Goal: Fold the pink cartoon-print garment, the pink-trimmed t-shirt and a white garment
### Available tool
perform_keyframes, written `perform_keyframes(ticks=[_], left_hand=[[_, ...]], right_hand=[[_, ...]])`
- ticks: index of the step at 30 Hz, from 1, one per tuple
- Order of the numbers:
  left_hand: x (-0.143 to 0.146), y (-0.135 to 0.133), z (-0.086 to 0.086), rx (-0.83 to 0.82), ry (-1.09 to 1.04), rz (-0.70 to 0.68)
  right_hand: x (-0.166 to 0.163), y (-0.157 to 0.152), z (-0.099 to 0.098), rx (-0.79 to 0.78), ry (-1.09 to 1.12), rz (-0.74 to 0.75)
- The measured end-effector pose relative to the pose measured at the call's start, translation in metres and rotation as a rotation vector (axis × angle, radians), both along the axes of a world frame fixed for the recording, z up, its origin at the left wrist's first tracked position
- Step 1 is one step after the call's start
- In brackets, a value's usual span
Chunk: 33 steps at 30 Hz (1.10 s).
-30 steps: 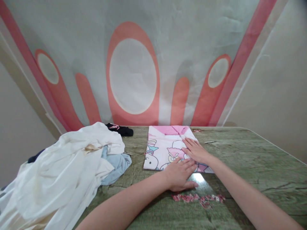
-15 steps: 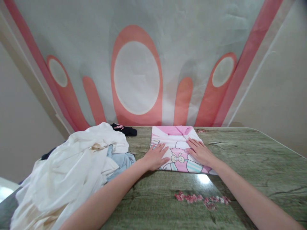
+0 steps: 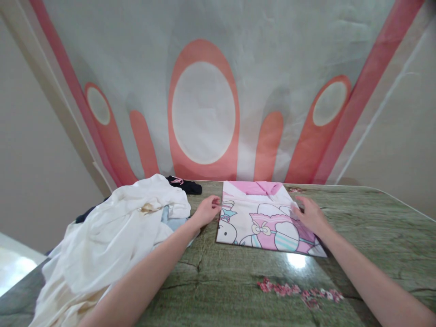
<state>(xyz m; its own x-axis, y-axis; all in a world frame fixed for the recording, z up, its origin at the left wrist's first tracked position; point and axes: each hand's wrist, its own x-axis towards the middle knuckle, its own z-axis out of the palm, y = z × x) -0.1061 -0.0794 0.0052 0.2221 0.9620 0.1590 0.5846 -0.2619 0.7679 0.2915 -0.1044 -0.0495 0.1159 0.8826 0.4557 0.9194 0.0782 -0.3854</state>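
A folded white and pink cartoon-print shirt [image 3: 272, 227] lies flat on the table, its pink collar at the far end. Just off its left edge is my left hand [image 3: 207, 211], fingers loosely curved and holding nothing. My right hand [image 3: 310, 217] is at the right edge of the shirt, thumb and fingers apart, with the fingertips over or against the fabric's side; whether they press on it I cannot tell.
A heap of white clothes [image 3: 126, 236] covers the table's left side, with a light blue cloth [image 3: 175, 222] partly under it. A black garment [image 3: 185, 185] lies behind the heap. The wood-patterned table [image 3: 218, 290] meets a pink-patterned wall [image 3: 204, 172] at the back.
Both hands have moved from lying flat on the shirt out to its left and right edges. More of the print now shows, and the view has shifted slightly left.
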Motion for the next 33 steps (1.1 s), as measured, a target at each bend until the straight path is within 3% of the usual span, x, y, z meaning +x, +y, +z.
perform_keyframes(ticks=[6, 16, 23, 33], left_hand=[[0.015, 0.027, -0.006, -0.027, -0.027, 0.055], [0.027, 0.016, -0.003, 0.088, -0.122, 0.021], [0.031, 0.009, -0.004, -0.054, -0.263, 0.087], [0.033, 0.009, 0.004, -0.289, -0.513, 0.000]], right_hand=[[0.011, 0.001, -0.006, -0.116, 0.195, -0.093], [-0.005, -0.005, 0.007, 0.007, 0.372, 0.054], [-0.013, -0.004, 0.008, 0.057, 0.575, 0.088], [-0.016, -0.003, 0.010, -0.126, 0.896, 0.159]])
